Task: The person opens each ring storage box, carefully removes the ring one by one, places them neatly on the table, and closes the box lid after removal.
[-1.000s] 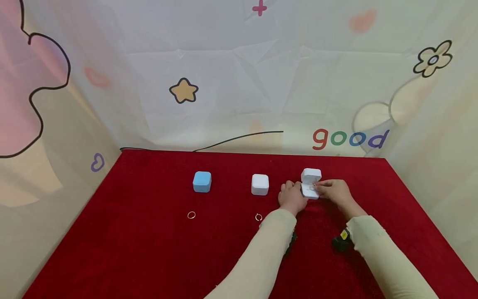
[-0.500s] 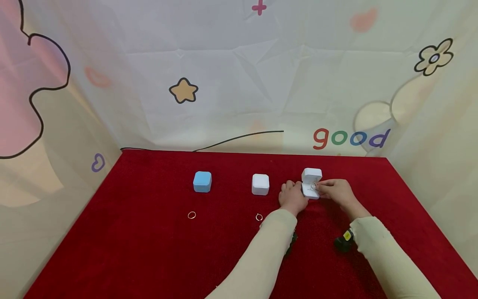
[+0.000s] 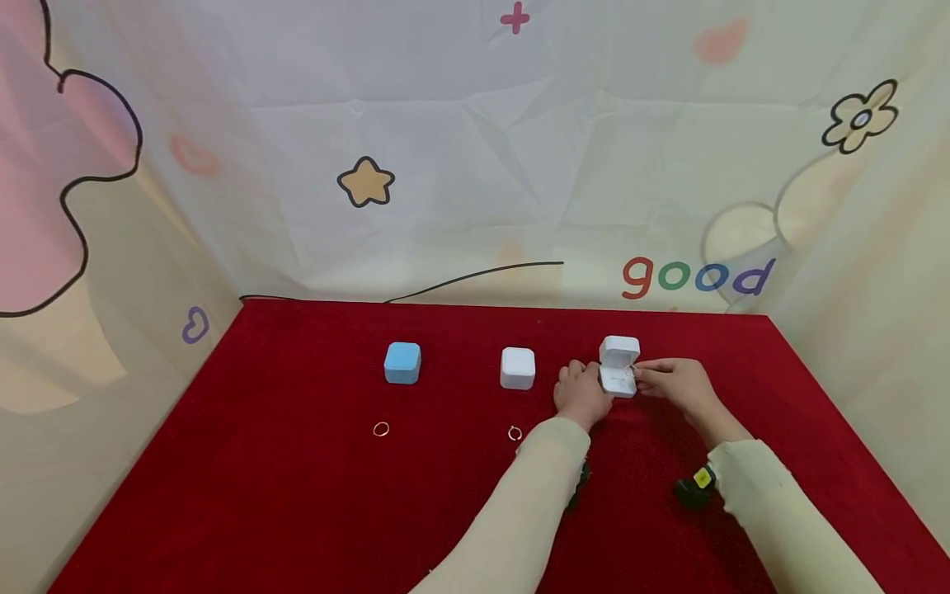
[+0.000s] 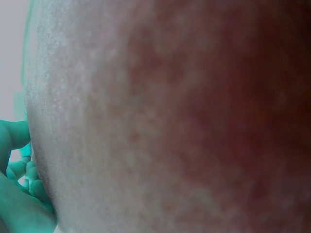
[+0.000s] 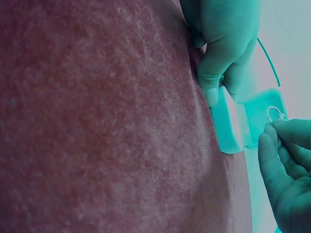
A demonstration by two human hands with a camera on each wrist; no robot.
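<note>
An opened white ring box stands at the right on the red cloth, its lid raised at the back. My left hand grips the left side of its base; in the right wrist view the thumb lies along the front of the base. My right hand is at the box's right side. Between its thumb and finger it pinches a ring with a beaded-looking band, held in front of the lid and clear of the base. Most of the left wrist view is blurred cloth, with my left hand at its edge.
To the left stand a closed white ring box and a closed light blue ring box. In front of them lie a silvery ring and a gold-coloured ring. A printed curtain hangs behind the red table.
My right hand has shifted slightly right, its fingertips moving from over the box's middle to its right edge with the ring. My left hand and the box have stayed put.
</note>
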